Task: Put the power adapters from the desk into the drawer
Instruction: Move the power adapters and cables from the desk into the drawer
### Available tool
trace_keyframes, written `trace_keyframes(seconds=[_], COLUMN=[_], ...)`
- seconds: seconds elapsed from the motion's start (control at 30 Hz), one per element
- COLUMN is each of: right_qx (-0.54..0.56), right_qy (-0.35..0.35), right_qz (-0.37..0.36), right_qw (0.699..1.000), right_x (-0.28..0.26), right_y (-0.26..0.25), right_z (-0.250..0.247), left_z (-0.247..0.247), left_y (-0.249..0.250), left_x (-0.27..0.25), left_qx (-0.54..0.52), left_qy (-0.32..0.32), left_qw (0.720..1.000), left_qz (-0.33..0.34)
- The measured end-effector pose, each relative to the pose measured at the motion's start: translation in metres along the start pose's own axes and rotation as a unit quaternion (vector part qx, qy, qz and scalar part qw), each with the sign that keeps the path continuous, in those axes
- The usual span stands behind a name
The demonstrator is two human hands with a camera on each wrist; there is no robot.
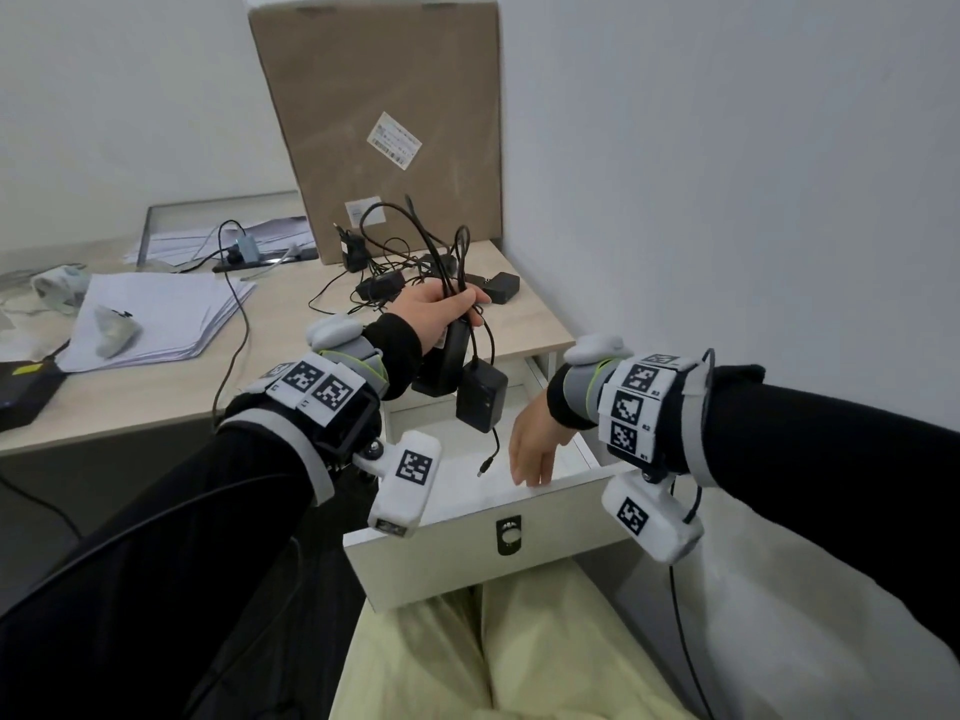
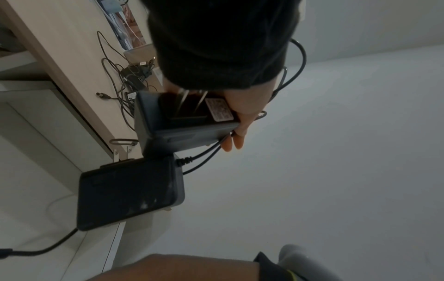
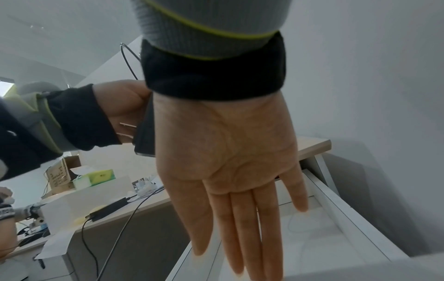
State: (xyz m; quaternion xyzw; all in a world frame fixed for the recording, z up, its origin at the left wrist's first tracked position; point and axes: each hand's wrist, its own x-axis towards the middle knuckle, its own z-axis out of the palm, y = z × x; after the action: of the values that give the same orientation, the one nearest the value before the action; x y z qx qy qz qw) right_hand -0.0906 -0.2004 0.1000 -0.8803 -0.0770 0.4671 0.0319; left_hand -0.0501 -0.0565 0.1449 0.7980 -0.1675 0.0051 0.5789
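Note:
My left hand [image 1: 441, 311] grips a bunch of black cables and one black power adapter [image 1: 449, 358], above the open white drawer [image 1: 550, 493]. A second black adapter [image 1: 482, 394] dangles by its cable below the hand, its plug tip [image 1: 484, 467] hanging over the drawer's inside. The left wrist view shows the held adapter [image 2: 185, 121] against my palm and the dangling adapter [image 2: 129, 194] under it. My right hand [image 1: 535, 449] hangs open with straight fingers [image 3: 240, 228] over the drawer's front edge. More black adapters [image 1: 501, 285] and tangled cables lie on the desk corner [image 1: 524, 330].
A large cardboard box [image 1: 379, 122] leans against the wall at the back of the desk. Stacked papers [image 1: 161, 314], a dark device [image 1: 26, 387] and a power strip [image 1: 265, 259] lie to the left. A white wall [image 1: 727, 200] closes the right side. My lap is under the drawer.

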Motion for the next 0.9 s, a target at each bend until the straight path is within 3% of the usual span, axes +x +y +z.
trace_keyframes(seconds=[0.17, 0.23, 0.33, 0.47, 0.57, 0.7, 0.9], right_qx=[0.005, 0.034, 0.108, 0.205, 0.32, 0.322, 0.38], right_qy=[-0.064, -0.022, 0.095, 0.226, 0.222, 0.24, 0.25], right_qz=[-0.024, -0.028, -0.017, -0.031, -0.119, -0.121, -0.082], right_qw=[0.998, 0.999, 0.989, 0.952, 0.913, 0.908, 0.887], right_x=[-0.004, -0.009, -0.01, -0.001, 0.006, 0.032, 0.077], right_y=[0.01, 0.015, 0.029, 0.042, 0.043, 0.04, 0.042], right_z=[0.003, -0.007, -0.035, -0.069, -0.078, -0.079, -0.079], left_z=[0.003, 0.003, 0.01, 0.017, 0.023, 0.039, 0.044], left_y=[-0.014, -0.02, -0.037, -0.06, -0.07, -0.083, -0.103], left_x=[0.007, 0.009, 0.019, 0.041, 0.052, 0.061, 0.06], left_qx=[0.005, 0.024, 0.102, 0.217, 0.278, 0.331, 0.317], left_qy=[-0.036, -0.071, -0.129, -0.219, -0.288, -0.339, -0.331], left_qw=[0.999, 0.997, 0.984, 0.942, 0.901, 0.86, 0.867], left_qz=[-0.022, -0.035, -0.062, -0.132, -0.167, -0.19, -0.196])
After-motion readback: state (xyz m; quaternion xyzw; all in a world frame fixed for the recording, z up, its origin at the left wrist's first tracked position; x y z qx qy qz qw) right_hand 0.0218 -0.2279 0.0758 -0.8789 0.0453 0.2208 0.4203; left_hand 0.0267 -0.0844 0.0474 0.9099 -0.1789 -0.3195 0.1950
